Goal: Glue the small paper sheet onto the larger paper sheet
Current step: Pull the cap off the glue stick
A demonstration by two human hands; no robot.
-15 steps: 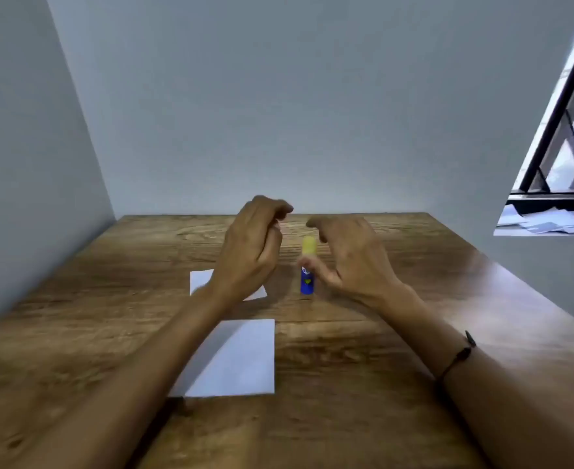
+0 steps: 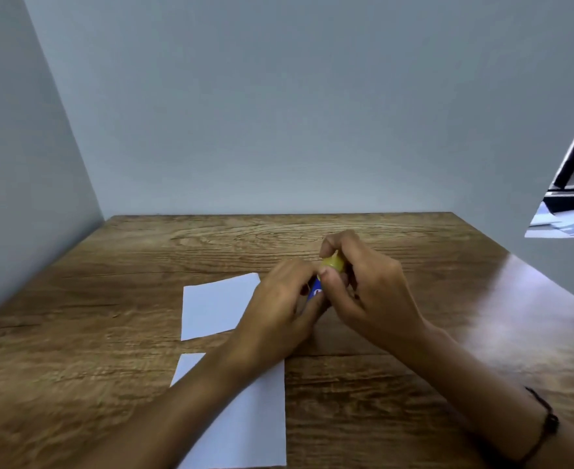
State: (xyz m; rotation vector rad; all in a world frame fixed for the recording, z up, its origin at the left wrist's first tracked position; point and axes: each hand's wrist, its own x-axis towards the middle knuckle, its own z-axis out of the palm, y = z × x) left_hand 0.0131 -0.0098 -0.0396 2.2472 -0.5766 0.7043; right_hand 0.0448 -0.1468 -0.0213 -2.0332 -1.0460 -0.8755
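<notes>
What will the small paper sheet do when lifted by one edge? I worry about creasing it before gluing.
The small paper sheet lies flat and thin on the wooden table, so it will probably flop and bend. It looks very light, so a nudge would likely slide it across the smooth wood.

Looks like a makeshift recording booth: wooden table (image 2: 414, 299) boxed in by plain grey panels (image 2: 278, 113), papers (image 2: 569, 225) scattered outside.

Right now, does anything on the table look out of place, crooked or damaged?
Only the small paper sheet, lying slightly askew to the larger paper sheet. Both lie flat and undamaged; both hands hold the glue stick.
</notes>
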